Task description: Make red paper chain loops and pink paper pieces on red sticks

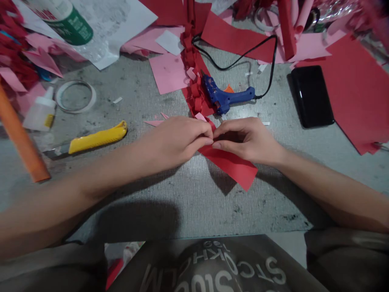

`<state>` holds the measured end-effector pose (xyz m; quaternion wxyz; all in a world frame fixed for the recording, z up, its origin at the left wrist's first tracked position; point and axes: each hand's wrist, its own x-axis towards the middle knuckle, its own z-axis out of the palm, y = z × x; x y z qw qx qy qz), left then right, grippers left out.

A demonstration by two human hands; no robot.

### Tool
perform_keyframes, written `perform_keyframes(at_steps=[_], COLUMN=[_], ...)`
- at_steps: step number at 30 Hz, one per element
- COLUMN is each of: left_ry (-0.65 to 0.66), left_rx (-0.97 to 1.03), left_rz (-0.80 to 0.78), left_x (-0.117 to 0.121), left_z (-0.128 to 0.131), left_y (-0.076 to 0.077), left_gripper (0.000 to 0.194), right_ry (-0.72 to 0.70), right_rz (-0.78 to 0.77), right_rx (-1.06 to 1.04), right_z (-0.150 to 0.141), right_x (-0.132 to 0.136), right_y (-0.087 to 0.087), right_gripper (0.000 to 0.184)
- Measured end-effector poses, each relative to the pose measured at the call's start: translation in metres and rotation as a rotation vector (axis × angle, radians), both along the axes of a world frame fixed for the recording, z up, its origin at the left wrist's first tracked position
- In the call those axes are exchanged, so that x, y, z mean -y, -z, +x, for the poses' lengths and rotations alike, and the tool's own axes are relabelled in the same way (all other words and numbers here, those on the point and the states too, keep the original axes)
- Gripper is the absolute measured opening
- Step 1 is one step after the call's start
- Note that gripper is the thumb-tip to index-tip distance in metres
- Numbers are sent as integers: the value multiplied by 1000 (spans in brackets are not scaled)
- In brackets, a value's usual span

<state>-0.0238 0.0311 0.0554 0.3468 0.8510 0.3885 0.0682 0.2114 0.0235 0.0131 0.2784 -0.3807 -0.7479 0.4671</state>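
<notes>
A red paper strip [232,164] slants from between my hands down to the right, its free end lifted over the table. My left hand [185,136] pinches the strip's upper end from the left. Close against it, my right hand [243,138] has thumb and index finger closed at the same spot; the exact grip is partly hidden by the fingers. A red paper chain [197,91] with small pink pieces runs from the back of the table down to my hands. Just beyond my right hand lies a blue glue gun [225,95] with a black cord.
A yellow utility knife [99,137], a tape roll [75,96] and a small glue bottle [41,109] lie at the left, near an orange strip [22,134]. A black phone-like object [313,96] rests on red sheets [360,89] at the right. A spray can [65,20] stands behind.
</notes>
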Motion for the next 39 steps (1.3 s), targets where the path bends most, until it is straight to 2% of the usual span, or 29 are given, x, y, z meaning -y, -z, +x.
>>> perform_keyframes(at_steps=[4, 10, 15, 22, 25, 31, 35, 39], left_ry=[-19, -32, -30, -45, -33, 55, 34, 35], left_rx=[-6, 8, 1, 8, 14, -40, -4, 87], left_rz=[8, 82, 118, 82, 132, 273, 354, 297], left_x=[-1, -2, -1, -2, -2, 0, 1, 0], left_z=[0, -1, -3, -2, -3, -5, -6, -8], left_y=[0, 3, 5, 0, 4, 8, 10, 11], left_gripper=[25, 7, 17, 25, 26, 15, 14, 25], right_ry=[-9, -15, -17, 2, 19, 32, 35, 32], right_rz=[-2, 15, 32, 15, -19, -28, -42, -44], right_rx=[-26, -38, -16, 15, 35, 30, 20, 12], right_z=[0, -1, -1, 0, 0, 0, 0, 0], right_x=[0, 1, 1, 0, 0, 0, 0, 1], right_y=[2, 2, 1, 3, 2, 1, 2, 3], right_gripper=[21, 21, 16, 13, 13, 14, 14, 13])
